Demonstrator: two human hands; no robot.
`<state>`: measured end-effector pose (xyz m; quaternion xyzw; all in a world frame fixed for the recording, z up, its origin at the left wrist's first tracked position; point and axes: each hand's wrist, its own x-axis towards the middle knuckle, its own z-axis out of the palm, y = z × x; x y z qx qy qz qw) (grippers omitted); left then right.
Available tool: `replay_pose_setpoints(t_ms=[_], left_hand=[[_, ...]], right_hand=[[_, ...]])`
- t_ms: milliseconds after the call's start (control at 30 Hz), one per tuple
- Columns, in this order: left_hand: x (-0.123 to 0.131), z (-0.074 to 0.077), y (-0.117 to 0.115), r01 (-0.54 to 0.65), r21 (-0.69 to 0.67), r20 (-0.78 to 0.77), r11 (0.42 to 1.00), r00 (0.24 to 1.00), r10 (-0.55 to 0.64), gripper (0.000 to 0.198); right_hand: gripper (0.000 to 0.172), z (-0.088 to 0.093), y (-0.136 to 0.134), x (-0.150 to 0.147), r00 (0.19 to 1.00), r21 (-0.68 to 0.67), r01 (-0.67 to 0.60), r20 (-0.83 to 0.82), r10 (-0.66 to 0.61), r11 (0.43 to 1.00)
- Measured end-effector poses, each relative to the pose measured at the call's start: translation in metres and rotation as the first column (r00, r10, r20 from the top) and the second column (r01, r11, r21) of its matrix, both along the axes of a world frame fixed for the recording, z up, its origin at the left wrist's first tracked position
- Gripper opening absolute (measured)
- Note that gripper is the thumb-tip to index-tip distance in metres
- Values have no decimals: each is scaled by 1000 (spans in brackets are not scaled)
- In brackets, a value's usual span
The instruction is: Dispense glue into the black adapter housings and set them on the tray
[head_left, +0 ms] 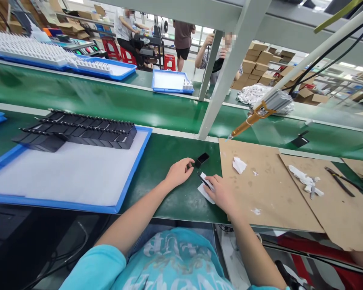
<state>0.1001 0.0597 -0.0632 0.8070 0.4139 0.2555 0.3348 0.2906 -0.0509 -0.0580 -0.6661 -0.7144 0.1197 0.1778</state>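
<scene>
My left hand (180, 172) is just left of a small black open-topped case (202, 160), its fingers loosely bent and apart. The fingertips come close to the case; whether they touch it I cannot tell. Low over the green bench top, my right hand (221, 192) grips a thin black part (206, 182) together with a white wipe (205, 193). The hand hides part of both.
To the left, a blue-rimmed tray (136, 169) bears rows of black cases (93, 129). Brown cardboard (260, 185) lies right, with a crumpled white wipe (239, 165) and pliers (340, 182). An orange-bodied tool (248, 123) hangs above. Beyond a green conveyor (124, 106), people work.
</scene>
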Motion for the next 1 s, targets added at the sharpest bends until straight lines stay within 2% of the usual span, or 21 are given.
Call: replay_pose_setpoints(t_ms=[133,233,433,533,633,733,833,900,1000], left_hand=[[0,-1,0,3,16,-9,1000,1000,-2,25],[-1,-2,0,7,18,-12,1000,1000,-7,26],[-2,-2,-2,26,29,-51,999,998,-25,28],[-2,-2,-3,37,45,-67,998,997,-34,29],[-2,-1,-4,40,59,-70,997,997,-36,29],[-3,0,-5,36,66,-72,997,997,-31,30],[-4,1,-7,40,82,-80,996,996,-33,28],[-5,2,-9,54,106,-102,993,994,-43,26],[-5,4,-14,51,138,-159,989,987,-28,23]], right_hand=[[22,2,1,-3,1000,-19,-10,-9,10,1000],[22,7,0,8,999,-8,-14,-43,14,1000],[27,9,-9,58,983,102,181,-36,-178,978],[31,9,-10,67,975,147,222,-20,-222,964],[40,15,2,53,980,190,198,-30,-196,962],[50,23,28,28,994,165,75,-95,-60,983],[59,23,56,7,985,115,-25,-169,44,993],[62,18,70,-1,983,114,-22,-181,43,993],[55,9,77,-5,978,115,1,-205,22,993]])
